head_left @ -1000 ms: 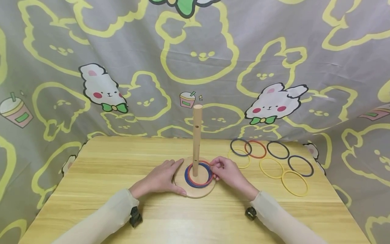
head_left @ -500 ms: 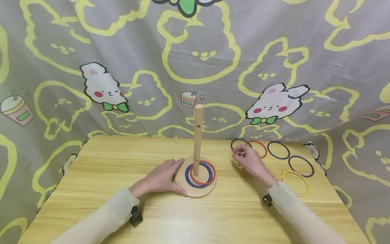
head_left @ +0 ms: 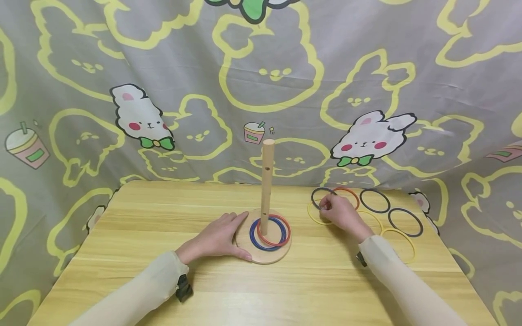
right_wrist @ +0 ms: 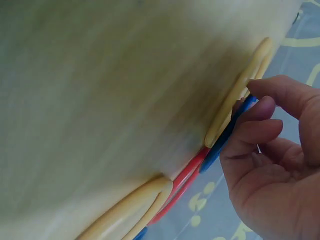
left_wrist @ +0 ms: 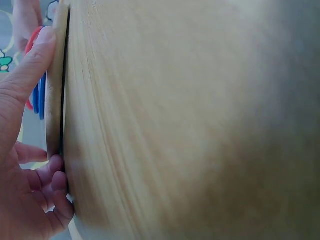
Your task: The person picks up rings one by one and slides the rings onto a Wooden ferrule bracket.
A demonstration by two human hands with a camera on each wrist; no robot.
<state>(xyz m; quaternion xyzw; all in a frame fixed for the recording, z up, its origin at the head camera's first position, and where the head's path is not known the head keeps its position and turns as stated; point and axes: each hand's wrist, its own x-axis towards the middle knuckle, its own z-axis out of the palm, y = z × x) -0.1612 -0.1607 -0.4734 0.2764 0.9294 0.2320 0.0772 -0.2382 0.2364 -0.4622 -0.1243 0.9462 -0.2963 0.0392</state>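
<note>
3 yellow rings (right_wrist: pixel 227 107) | 1 peg (head_left: pixel 267 183) | right hand (head_left: pixel 343 212) pinches one | left hand (head_left: pixel 218 235) holds base (head_left: pixel 266 256)

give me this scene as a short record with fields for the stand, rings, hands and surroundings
stand: upright light-wood peg on a round wooden base
around peg: thin red plastic-looking ring above thin blue plastic-looking rings
left hand: holds the edge of the base
right hand: fingers at a thin yellow ring overlapping a blue one; grip unclear
loose rings: three yellow, three blue, one red, right of the stand
surface: yellowish wood-grain table
backdrop: grey cartoon-print fabric
</note>
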